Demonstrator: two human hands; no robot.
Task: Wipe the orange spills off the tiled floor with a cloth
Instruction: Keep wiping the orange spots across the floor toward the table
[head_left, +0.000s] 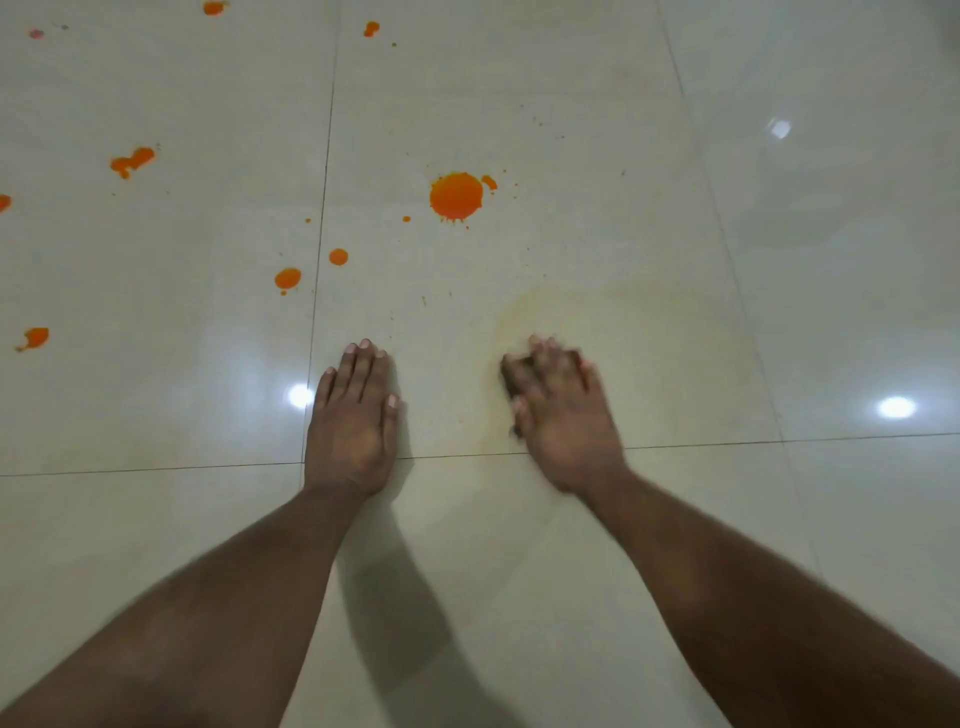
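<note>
My left hand (353, 421) lies flat on the pale tiled floor (519, 545), fingers straight and together. My right hand (561, 415), blurred, presses down on a small dark cloth (511, 374) whose edge shows under the fingers at the hand's left side. A faint yellowish smear (597, 312) spreads on the tile around and beyond the right hand. A large round orange spill (456, 196) sits farther ahead between the hands. Smaller orange drops (287, 278) lie to its left.
More orange splashes dot the left tiles: one blotch (132, 161), one near the left edge (34, 338), two at the top (371, 28). Dark grout lines (317, 291) cross the floor. Ceiling lights reflect as bright spots (895, 407).
</note>
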